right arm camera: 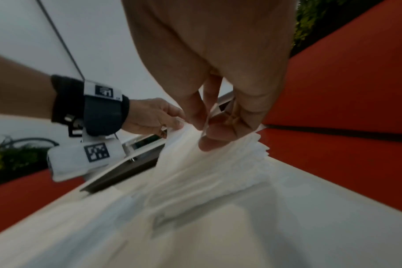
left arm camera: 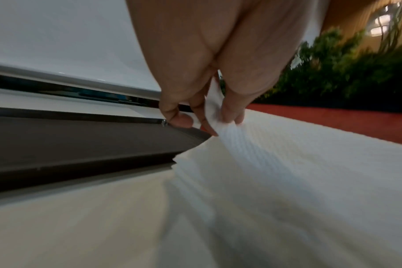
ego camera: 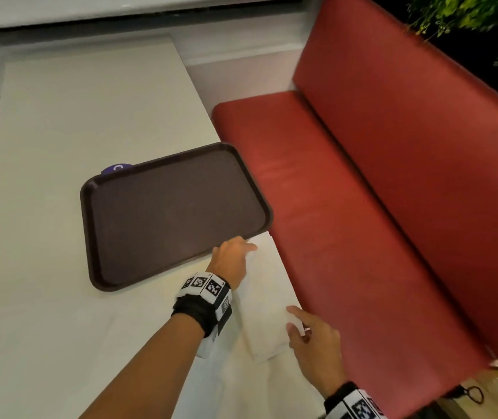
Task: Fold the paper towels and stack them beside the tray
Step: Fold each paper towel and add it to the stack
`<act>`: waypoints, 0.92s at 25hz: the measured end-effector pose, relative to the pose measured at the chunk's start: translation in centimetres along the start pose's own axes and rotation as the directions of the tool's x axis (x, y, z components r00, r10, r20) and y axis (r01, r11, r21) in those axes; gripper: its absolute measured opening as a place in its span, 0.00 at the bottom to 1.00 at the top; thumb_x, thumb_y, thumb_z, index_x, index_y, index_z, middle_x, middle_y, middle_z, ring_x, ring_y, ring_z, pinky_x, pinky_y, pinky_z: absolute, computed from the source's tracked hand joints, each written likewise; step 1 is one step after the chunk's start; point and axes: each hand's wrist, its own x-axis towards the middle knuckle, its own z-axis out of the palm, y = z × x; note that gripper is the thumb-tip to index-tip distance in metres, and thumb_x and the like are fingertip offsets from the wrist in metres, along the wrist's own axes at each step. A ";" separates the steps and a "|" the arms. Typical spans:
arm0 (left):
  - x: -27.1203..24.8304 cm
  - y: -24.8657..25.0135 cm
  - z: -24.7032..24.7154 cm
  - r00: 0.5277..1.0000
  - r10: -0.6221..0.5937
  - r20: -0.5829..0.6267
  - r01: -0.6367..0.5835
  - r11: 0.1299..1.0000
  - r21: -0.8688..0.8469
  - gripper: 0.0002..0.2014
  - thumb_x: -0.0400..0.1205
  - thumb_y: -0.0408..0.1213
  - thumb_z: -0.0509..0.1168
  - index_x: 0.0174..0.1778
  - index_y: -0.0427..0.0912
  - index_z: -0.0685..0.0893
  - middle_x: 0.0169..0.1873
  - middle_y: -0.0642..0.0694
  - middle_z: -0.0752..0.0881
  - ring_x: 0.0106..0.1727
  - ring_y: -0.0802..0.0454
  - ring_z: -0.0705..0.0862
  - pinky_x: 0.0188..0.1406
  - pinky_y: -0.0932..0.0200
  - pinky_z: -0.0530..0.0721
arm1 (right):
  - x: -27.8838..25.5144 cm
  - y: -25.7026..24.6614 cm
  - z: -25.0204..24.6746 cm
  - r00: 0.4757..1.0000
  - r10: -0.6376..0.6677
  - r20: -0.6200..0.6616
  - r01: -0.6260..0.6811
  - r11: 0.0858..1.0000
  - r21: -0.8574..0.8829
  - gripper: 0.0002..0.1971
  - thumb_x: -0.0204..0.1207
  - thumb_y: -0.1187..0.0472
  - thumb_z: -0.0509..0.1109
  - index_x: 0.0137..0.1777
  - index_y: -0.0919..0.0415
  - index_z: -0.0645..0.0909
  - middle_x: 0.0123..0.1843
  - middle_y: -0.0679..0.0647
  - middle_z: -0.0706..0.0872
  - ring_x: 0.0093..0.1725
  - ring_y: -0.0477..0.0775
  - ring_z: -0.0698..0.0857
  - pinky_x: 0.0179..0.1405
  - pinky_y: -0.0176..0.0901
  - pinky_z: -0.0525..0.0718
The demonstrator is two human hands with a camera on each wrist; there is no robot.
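Observation:
A dark brown tray (ego camera: 169, 213) lies empty on the white table (ego camera: 60, 131). Right of it, along the table's right edge, lies a white paper towel (ego camera: 267, 297) on a stack of folded towels (right arm camera: 259, 150). My left hand (ego camera: 235, 252) pinches the towel's far corner (left arm camera: 212, 112) beside the tray's near right corner (left arm camera: 190, 132). My right hand (ego camera: 305, 331) pinches the towel's near corner (right arm camera: 205, 127) between thumb and fingers. The towel (left arm camera: 287, 154) hangs stretched between both hands, slightly lifted.
A red bench seat (ego camera: 347, 222) with a red backrest (ego camera: 423, 116) runs right of the table. A purple round thing (ego camera: 117, 168) peeks from under the tray's far edge. More white paper lies flat near the table's front (ego camera: 241, 385). Green plants (ego camera: 483, 19) stand behind the bench.

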 end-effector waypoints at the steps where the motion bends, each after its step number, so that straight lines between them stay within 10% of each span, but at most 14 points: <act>1: 0.3 0.0 0.6 0.997 -0.028 0.073 0.018 0.991 0.133 0.21 0.82 0.29 0.55 0.67 0.54 0.78 0.57 0.45 0.78 0.59 0.44 0.79 0.62 0.46 0.72 | 0.4 0.5 0.3 0.999 0.002 0.041 0.000 0.998 -0.061 0.17 0.77 0.64 0.70 0.62 0.46 0.84 0.40 0.43 0.86 0.32 0.43 0.84 0.37 0.17 0.76; 4: 0.0 -0.1 1.9 0.977 -0.137 0.161 0.076 0.939 0.335 0.21 0.83 0.41 0.54 0.72 0.63 0.67 0.63 0.43 0.69 0.65 0.43 0.72 0.64 0.38 0.69 | 1.2 2.2 0.8 0.987 0.007 0.158 0.026 0.979 -0.204 0.22 0.77 0.56 0.68 0.69 0.36 0.76 0.19 0.45 0.74 0.25 0.48 0.75 0.41 0.32 0.81; 7: -0.8 0.3 1.7 0.983 -0.157 0.099 0.116 0.935 0.334 0.21 0.83 0.45 0.55 0.72 0.66 0.66 0.67 0.42 0.66 0.66 0.42 0.69 0.64 0.39 0.70 | 1.0 2.2 0.2 0.981 0.028 0.193 0.028 0.959 -0.282 0.20 0.79 0.49 0.65 0.66 0.24 0.70 0.23 0.48 0.77 0.29 0.47 0.77 0.49 0.39 0.81; 11: -6.4 -0.6 -1.6 0.977 -0.160 -0.138 0.161 0.987 -0.002 0.18 0.82 0.47 0.60 0.68 0.64 0.75 0.69 0.47 0.66 0.67 0.48 0.70 0.68 0.45 0.70 | -0.9 -0.8 -1.6 0.980 -0.198 0.022 0.196 0.939 -0.282 0.17 0.77 0.53 0.71 0.65 0.42 0.82 0.16 0.50 0.70 0.21 0.48 0.76 0.29 0.22 0.75; 14: -15.5 -4.0 -3.8 0.960 -0.274 -0.058 0.243 0.919 -0.309 0.11 0.80 0.44 0.65 0.55 0.65 0.80 0.56 0.50 0.78 0.49 0.57 0.80 0.58 0.60 0.80 | -2.8 -3.3 -0.9 0.956 -0.291 0.033 0.287 0.912 -0.292 0.16 0.75 0.53 0.73 0.63 0.46 0.84 0.15 0.46 0.66 0.20 0.46 0.74 0.30 0.26 0.76; 18: -29.5 -9.4 -2.9 0.851 -0.519 0.084 0.507 0.769 -0.389 0.16 0.76 0.43 0.70 0.38 0.77 0.80 0.43 0.53 0.83 0.36 0.59 0.84 0.38 0.76 0.77 | -5.2 -6.3 6.8 0.872 -0.288 0.395 0.415 0.863 -0.287 0.33 0.71 0.35 0.67 0.73 0.48 0.73 0.56 0.45 0.82 0.56 0.46 0.82 0.62 0.41 0.80; 20: -35.1 -11.4 -1.6 0.764 -0.644 0.049 0.598 0.677 -0.429 0.19 0.74 0.43 0.73 0.33 0.80 0.79 0.40 0.55 0.83 0.33 0.61 0.84 0.36 0.79 0.76 | -6.2 -7.9 12.1 0.797 -0.187 0.574 0.480 0.775 -0.412 0.43 0.72 0.32 0.64 0.82 0.52 0.57 0.77 0.52 0.66 0.77 0.54 0.66 0.76 0.47 0.67; 23: -41.8 -13.0 0.2 0.657 -0.744 0.122 0.702 0.545 -0.458 0.11 0.73 0.46 0.72 0.37 0.71 0.79 0.39 0.56 0.82 0.35 0.60 0.84 0.35 0.80 0.72 | -6.8 -9.6 18.0 0.777 -0.084 0.623 0.516 0.651 -0.556 0.52 0.70 0.31 0.66 0.84 0.55 0.45 0.83 0.59 0.51 0.82 0.61 0.55 0.78 0.55 0.62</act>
